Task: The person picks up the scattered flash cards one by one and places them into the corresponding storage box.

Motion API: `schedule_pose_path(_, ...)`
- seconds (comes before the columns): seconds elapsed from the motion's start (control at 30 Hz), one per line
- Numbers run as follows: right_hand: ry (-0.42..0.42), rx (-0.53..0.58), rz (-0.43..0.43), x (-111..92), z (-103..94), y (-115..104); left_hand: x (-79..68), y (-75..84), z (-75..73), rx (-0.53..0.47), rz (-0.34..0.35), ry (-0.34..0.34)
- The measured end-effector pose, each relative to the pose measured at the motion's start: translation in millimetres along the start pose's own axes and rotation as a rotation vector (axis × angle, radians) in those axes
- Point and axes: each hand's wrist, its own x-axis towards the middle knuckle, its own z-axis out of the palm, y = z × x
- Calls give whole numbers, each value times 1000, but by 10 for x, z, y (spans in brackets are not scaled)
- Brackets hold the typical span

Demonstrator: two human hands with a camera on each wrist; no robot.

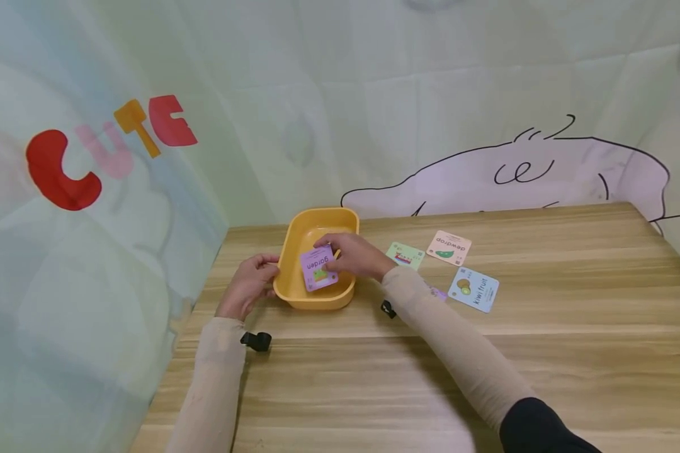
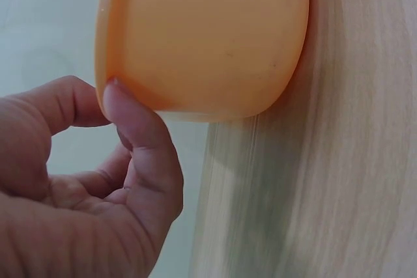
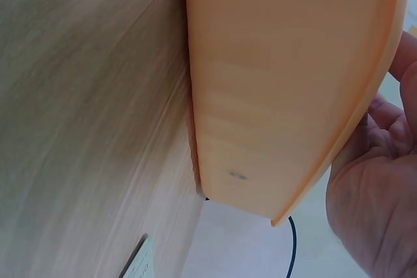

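Observation:
A yellow plastic tub (image 1: pixel 320 303) stands at the far left of the wooden table. My left hand (image 1: pixel 249 283) pinches its left rim between thumb and finger, which the left wrist view confirms on the tub's wall (image 2: pixel 208 37). Over the tub's inside, my right hand (image 1: pixel 358 255) holds a purple picture card (image 1: pixel 313 270) marked "garden" by its right side. Whether that card touches the tub's floor, I cannot tell. The right wrist view has the tub's outer wall (image 3: pixel 287 83) beside my right hand (image 3: pixel 374 193); the card is hidden there.
Right of the tub lie a green card (image 1: pixel 406 255), a pink "dewdrop" card (image 1: pixel 449 247) and a blue "kiwi fruit" card (image 1: pixel 474 289). Another purple card (image 1: pixel 439 294) is mostly covered by my right forearm. A printed cloth (image 1: pixel 317 126) hangs behind the table (image 1: pixel 572 352).

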Motion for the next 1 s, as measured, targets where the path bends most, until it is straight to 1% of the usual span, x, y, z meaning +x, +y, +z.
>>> schedule_pose_path(0.2, 0, -31, 39, 12, 3, -21, 11, -7, -5, 6, -2, 2)
schedule_pose_path(0.4, 9, 1, 77, 14, 6, -10, 2, -6, 1, 4, -1, 9)
schedule_pose_path(0.67, 17, -21, 65, 35, 15, 8, -10, 6, -3, 8, -1, 9)
schedule_pose_path(1.0, 11, -40, 96, 28, 6, -41, -13, 2, 11, -1, -1, 12)
